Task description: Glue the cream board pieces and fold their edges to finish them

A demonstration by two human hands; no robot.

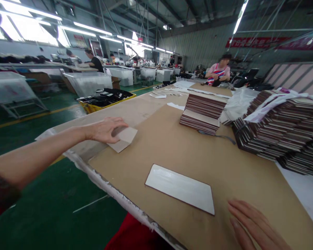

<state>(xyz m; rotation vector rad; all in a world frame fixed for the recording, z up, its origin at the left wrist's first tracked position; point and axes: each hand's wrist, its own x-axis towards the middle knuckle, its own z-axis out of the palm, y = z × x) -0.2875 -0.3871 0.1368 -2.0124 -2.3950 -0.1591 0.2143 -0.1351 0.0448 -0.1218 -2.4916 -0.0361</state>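
Observation:
My left hand [105, 129] reaches out to the table's left edge and lies on a small beige card piece [123, 139], with the fingers curled over its near corner. A flat white rectangular panel [181, 188] with a dark rim lies on the brown cardboard sheet [177, 149] in front of me. At the lower right, my right hand [253, 225] rests flat on the cardboard, fingers stretched out and holding nothing, just right of the panel.
Stacks of dark-edged panels stand at the middle [202, 113] and the right [281, 133] of the table. White plastic wrap [240, 100] lies between them. Another person [219, 73] sits at the far end. A yellow bin [105, 99] stands on the green floor to the left.

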